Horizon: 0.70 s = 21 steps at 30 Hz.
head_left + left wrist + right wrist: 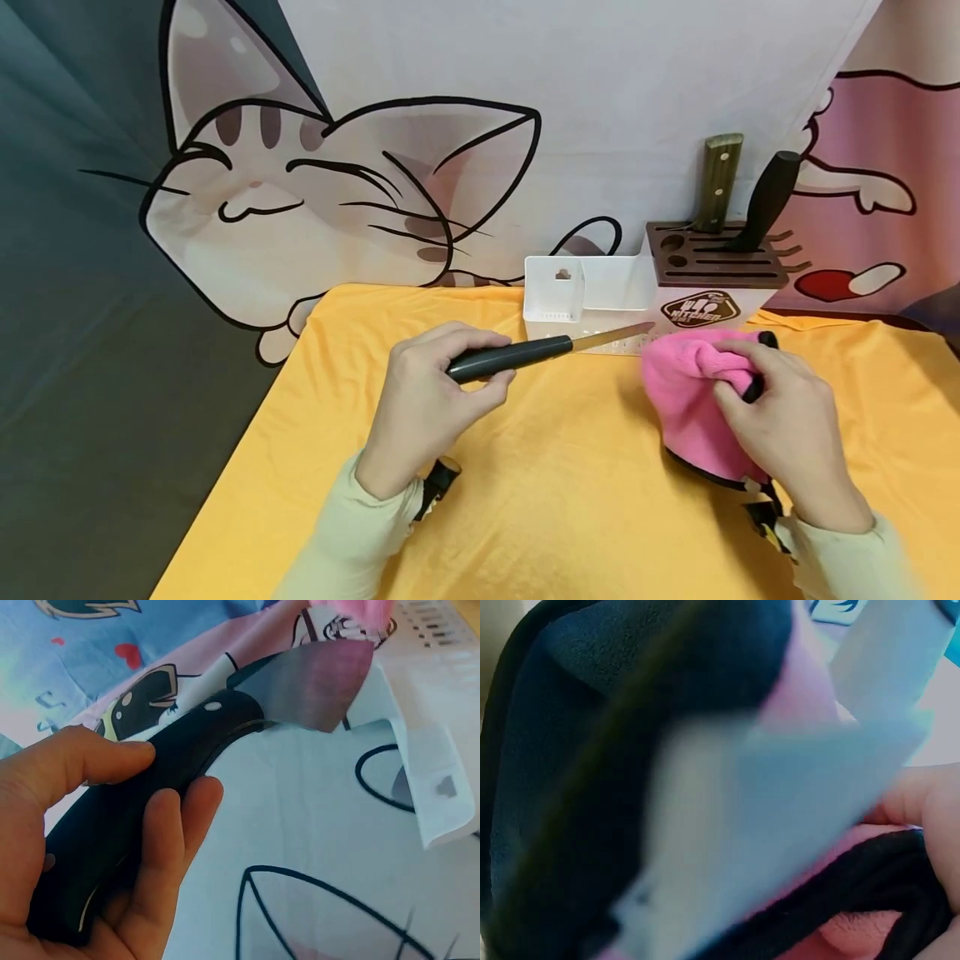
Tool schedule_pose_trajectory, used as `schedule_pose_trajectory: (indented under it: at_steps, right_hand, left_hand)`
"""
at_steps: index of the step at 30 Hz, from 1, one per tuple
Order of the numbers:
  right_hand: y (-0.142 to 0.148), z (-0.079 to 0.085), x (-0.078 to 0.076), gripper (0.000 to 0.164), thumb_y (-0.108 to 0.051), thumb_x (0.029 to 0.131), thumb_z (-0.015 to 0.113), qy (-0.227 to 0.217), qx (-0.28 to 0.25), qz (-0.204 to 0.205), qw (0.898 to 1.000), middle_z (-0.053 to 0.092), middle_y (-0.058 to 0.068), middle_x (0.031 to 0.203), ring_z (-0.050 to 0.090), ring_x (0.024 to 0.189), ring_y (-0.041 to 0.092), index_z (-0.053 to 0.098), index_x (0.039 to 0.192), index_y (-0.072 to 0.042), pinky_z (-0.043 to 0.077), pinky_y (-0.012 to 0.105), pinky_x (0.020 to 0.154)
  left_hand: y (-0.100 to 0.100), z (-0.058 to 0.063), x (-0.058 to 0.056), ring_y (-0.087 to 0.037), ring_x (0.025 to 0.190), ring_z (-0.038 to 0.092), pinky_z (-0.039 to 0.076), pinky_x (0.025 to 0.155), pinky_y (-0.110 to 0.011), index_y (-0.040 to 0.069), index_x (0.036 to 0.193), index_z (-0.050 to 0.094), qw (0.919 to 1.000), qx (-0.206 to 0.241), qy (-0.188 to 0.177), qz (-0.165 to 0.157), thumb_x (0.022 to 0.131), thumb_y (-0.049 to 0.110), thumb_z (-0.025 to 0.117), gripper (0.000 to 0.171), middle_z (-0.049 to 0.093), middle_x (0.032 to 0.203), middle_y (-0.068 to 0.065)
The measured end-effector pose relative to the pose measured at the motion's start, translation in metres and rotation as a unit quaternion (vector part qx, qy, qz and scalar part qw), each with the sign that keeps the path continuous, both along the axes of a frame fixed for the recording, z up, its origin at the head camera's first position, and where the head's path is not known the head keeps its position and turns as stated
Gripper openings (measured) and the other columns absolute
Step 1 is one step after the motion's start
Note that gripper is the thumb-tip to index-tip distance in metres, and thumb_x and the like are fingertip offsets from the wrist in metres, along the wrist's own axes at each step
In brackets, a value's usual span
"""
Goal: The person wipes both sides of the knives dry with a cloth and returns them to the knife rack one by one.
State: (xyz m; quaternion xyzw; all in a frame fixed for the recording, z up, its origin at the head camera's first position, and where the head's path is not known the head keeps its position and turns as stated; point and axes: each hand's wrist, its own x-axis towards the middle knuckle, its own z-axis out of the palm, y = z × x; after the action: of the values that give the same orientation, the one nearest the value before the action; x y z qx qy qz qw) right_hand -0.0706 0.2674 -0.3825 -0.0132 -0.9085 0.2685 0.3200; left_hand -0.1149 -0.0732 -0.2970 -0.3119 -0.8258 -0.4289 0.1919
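My left hand (427, 396) grips a knife (510, 358) by its black riveted handle, thumb along one side. Its blade points right and ends just short of a pink cloth (693, 400) in the head view. In the left wrist view the broad knife blade (311, 682) has a pinkish sheen. The cloth has black edging and is bunched between the thumb and fingers of my right hand (795, 425). Close up in the right wrist view, the cloth's dark underside (562, 750) fills the left, and a blurred pale strip crosses the middle; I cannot tell what it is.
At the back right of the yellow-covered table (510, 517) stands a white knife block (716, 308) with a brown slotted top. A green-handled utensil (718, 179) and a black-handled utensil (772, 200) stand in it. White side trays (555, 292) adjoin it, before a cat-patterned curtain (480, 192).
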Motion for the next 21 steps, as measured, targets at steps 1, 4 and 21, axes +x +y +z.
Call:
schedule_pose_trajectory:
  at_steps: [1,4,21]
  right_hand:
    - [0.006,0.000,0.001,0.037,-0.002,0.073,0.069,-0.008,0.003,-0.004,1.000,0.068,0.026,0.101,0.060,0.092,0.044,0.072,0.109,-0.003,0.035,0.048,0.072]
    - [0.027,0.002,0.003,0.037,-0.005,0.074,0.069,-0.038,0.019,-0.021,0.999,0.066,0.025,0.089,0.058,0.078,0.040,0.072,0.111,-0.004,0.033,0.046,0.064]
    - [0.147,-0.019,-0.023,0.046,0.007,0.080,0.061,0.006,-0.131,-0.027,0.991,0.048,-0.048,0.086,0.041,0.074,-0.018,0.072,0.105,-0.030,0.030,0.004,0.069]
  left_hand:
    - [-0.001,0.004,-0.003,-0.003,0.079,0.065,0.053,0.069,-0.023,0.009,0.098,0.077,1.0000,-0.006,0.004,-0.004,0.075,0.005,0.084,0.024,0.073,0.091,0.005]
    - [-0.003,0.019,-0.011,-0.003,0.077,0.064,0.051,0.065,-0.023,0.009,0.098,0.077,0.9997,-0.013,0.013,-0.017,0.075,0.006,0.083,0.024,0.073,0.093,0.004]
    - [0.038,0.102,-0.063,-0.005,0.071,0.057,0.046,0.066,-0.024,0.011,0.100,0.078,0.9886,-0.122,0.034,-0.081,0.080,0.013,0.078,0.020,0.072,0.092,0.005]
